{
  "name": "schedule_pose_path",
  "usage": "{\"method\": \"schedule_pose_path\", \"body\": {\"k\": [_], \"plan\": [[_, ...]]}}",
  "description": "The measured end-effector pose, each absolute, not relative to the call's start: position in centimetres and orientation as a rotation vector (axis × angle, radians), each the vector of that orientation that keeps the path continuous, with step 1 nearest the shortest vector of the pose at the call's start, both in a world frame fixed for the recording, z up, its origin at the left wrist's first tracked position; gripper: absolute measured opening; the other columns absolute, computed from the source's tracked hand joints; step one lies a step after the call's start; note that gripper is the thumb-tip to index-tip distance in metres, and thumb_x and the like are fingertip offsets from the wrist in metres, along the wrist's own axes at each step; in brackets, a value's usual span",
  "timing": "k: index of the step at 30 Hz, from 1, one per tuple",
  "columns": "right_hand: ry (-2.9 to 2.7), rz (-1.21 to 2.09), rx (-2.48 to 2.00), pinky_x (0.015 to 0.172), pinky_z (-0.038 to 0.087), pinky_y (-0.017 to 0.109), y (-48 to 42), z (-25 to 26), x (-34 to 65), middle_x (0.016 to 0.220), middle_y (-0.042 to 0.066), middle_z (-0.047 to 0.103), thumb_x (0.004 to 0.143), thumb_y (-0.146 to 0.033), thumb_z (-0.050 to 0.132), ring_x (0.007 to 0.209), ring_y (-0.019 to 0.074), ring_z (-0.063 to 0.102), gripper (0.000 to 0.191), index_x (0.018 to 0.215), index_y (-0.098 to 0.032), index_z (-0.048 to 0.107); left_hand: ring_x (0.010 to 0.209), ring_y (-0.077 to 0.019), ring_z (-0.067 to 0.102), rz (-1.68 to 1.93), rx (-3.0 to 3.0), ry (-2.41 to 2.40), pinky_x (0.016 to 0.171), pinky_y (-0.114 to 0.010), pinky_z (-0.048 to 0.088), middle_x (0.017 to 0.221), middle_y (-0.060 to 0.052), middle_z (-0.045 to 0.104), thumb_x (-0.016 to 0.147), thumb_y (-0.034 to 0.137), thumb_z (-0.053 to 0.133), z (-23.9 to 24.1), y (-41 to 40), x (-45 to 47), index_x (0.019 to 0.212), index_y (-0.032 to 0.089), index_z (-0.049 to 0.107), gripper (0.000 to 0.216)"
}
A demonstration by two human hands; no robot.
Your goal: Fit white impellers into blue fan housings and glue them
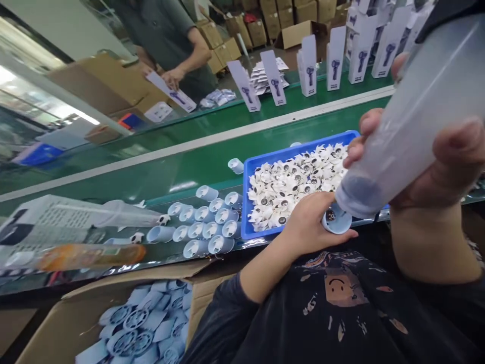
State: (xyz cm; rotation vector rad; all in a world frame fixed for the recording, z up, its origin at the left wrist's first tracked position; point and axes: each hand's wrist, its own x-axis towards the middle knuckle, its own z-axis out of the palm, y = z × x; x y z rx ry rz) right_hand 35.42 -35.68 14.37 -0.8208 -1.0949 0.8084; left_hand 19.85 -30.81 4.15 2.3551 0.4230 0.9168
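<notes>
Head view: the left hand is wrapped around a light-blue cup, near four o'clock from the centre. The right hand is clamped on a translucent bottle, its end just beside the cup. At the cup's ten o'clock lies a blue tray of white pieces.
</notes>
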Motion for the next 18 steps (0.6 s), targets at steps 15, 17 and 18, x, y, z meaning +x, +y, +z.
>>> {"method": "schedule_pose_path", "body": {"k": [15, 17, 18], "plan": [[-1.191, 0.819, -1.012, 0.064, 0.057, 0.032, -35.7, 13.8, 36.3, 0.093, 0.002, 0.059, 0.074, -0.074, 0.066, 0.076, 0.0175, 0.064, 0.055, 0.085, -0.021, 0.058, 0.076, -0.0216, 0.065, 0.842, 2.287, 0.493, 0.067, -0.034, 0.052, 0.083, -0.004, 0.068, 0.071, 0.048, 0.077, 5.3, -31.9, 21.7, 0.092, 0.019, 0.063, 0.038], [-1.267, 0.702, -1.134, 0.069, 0.057, 0.033, -35.6, 13.3, 37.3, 0.101, 0.003, 0.06, 0.083, -0.081, 0.045, 0.084, 0.0192, 0.065, 0.061, 0.092, -0.022, 0.059, 0.083, -0.0243, 0.068, 0.712, 2.252, 0.529, 0.07, -0.036, 0.054, 0.096, -0.006, 0.071, 0.069, 0.049, 0.08, 5.1, -31.5, 20.8, 0.117, 0.02, 0.059, 0.06], [-1.389, 0.612, -1.244, 0.073, 0.057, 0.035, -35.7, 12.8, 38.2, 0.108, 0.003, 0.059, 0.087, -0.083, 0.026, 0.091, 0.021, 0.066, 0.069, 0.097, -0.024, 0.06, 0.087, -0.0255, 0.068, 0.647, 2.241, 0.566, 0.072, -0.037, 0.055, 0.103, -0.008, 0.071, 0.068, 0.05, 0.08, 4.6, -31.0, 20.1, 0.128, 0.021, 0.053, 0.072]]}}
